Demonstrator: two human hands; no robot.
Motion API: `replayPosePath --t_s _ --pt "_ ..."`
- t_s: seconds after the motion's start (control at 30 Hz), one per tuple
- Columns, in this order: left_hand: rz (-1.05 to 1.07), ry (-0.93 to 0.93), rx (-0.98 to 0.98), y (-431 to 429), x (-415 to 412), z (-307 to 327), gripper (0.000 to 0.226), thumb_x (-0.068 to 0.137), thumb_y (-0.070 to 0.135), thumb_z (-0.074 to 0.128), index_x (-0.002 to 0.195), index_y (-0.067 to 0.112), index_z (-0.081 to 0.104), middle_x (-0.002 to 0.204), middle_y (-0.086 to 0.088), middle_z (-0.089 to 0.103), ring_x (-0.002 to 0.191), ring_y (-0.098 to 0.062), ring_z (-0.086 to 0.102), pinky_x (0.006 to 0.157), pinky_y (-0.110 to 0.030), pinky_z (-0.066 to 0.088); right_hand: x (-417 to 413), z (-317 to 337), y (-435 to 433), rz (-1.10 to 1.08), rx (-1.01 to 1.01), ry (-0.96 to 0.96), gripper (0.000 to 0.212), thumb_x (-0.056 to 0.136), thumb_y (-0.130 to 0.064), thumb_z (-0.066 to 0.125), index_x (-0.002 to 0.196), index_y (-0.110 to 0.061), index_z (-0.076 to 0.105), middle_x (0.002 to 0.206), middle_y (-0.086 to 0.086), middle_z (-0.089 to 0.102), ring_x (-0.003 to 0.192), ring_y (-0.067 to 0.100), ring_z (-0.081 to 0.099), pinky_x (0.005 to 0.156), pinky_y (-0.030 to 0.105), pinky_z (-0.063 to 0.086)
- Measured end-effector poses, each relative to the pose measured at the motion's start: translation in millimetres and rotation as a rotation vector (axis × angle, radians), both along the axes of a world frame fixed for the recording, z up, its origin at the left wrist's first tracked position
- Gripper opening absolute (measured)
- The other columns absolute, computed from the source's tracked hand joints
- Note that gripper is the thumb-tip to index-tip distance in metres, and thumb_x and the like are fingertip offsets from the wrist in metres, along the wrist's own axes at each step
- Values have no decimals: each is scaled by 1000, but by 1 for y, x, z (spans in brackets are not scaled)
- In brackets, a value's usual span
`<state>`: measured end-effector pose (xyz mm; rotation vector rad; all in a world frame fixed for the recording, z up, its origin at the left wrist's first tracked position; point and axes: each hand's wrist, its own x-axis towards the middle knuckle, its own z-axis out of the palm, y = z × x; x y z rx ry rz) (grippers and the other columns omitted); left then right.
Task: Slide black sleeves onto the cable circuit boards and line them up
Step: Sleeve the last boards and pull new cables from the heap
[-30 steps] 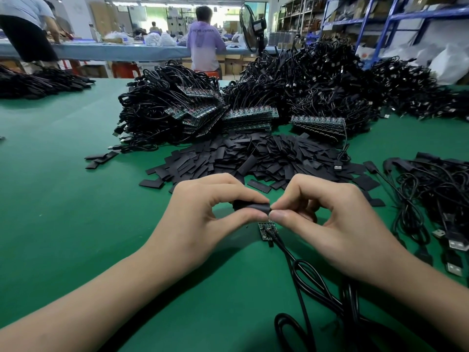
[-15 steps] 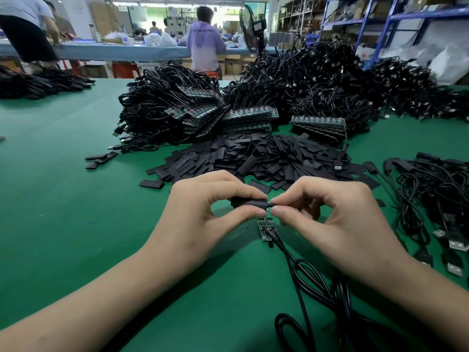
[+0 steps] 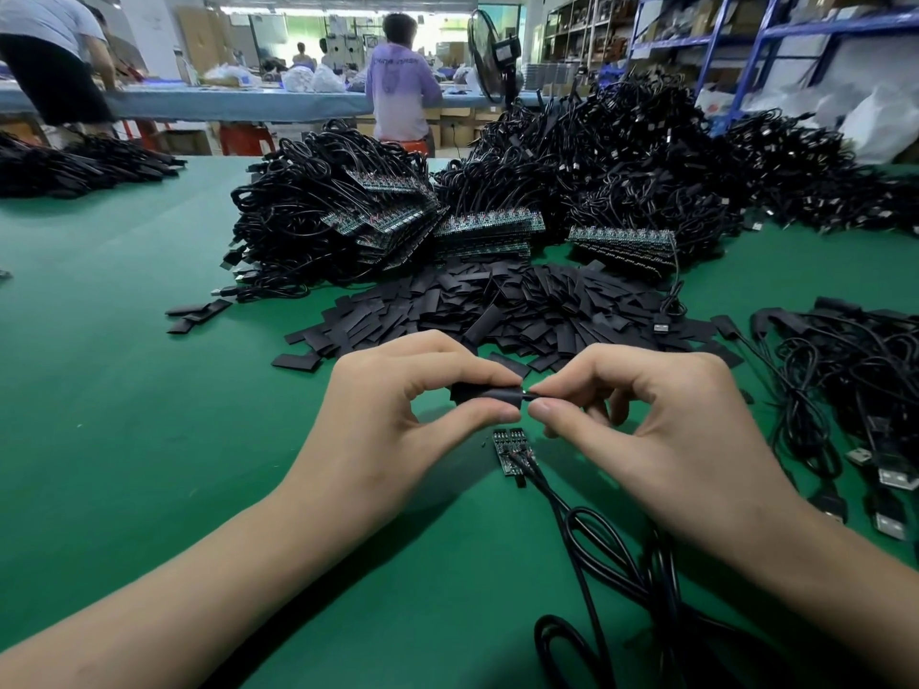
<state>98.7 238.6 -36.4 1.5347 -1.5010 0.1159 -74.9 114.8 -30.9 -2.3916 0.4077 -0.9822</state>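
Pinching a black sleeve (image 3: 485,392) between thumb and forefinger of the left hand (image 3: 393,420), just above the green mat (image 3: 124,390). Nipping its right-hand mouth with thumb and forefinger of the right hand (image 3: 646,425), both grips clamped on it. Seemingly opening or feeding the sleeve, though not showing whether a board is already inside. Leaving what look like two small circuit boards (image 3: 512,450) bare on the mat just below the hands, side by side on the ends of their black cables (image 3: 587,539). Next, probably needing the mouth squeezed open and a bare board pushed in straight, without snagging at the cable joint.

Using no tray or bin on the mat. Working from a loose pile of sleeves (image 3: 497,310) just beyond the hands, with stacked boards (image 3: 487,231) and cable heaps behind. Further back, showing blue shelving (image 3: 746,37) carrying boxes.
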Motion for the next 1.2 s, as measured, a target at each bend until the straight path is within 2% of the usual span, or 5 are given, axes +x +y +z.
replayPosePath --t_s 0.33,0.53,0.7,0.87,1.2 --pt "60 -27 -43 -2 1 2 27 78 32 82 103 21 80 92 11 73 88 -3 68 82 -13 47 2 2 6 20 175 5 9 85 -20 79 90 -27 80 70 -16 74 63 3 63 58 14 46" --pt "164 126 -112 -2 1 1 49 69 44 85 112 21 74 97 13 73 93 -5 70 87 -16 52 7 4 8 60 386 46 16 90 -19 73 98 -33 77 77 -18 77 80 35 66 71 46 49" --pt "150 30 -65 -1 1 1 53 73 43 83 119 19 73 102 11 72 97 -2 68 91 -15 49 6 2 7 113 508 82 15 92 -19 71 102 -29 77 82 -11 79 83 26 72 79 43 55" --pt "161 -19 -37 -1 2 2 51 74 41 84 118 19 73 99 12 70 94 -1 66 89 -14 48 4 1 4 178 569 81 16 94 -15 70 103 -26 77 83 -4 80 72 10 71 70 17 53" --pt "161 60 -1 -2 2 1 46 73 37 82 115 21 74 96 16 71 93 0 66 87 -9 45 6 2 6 201 691 123 7 100 -19 62 102 -14 66 64 12 71 37 21 52 43 21 42"
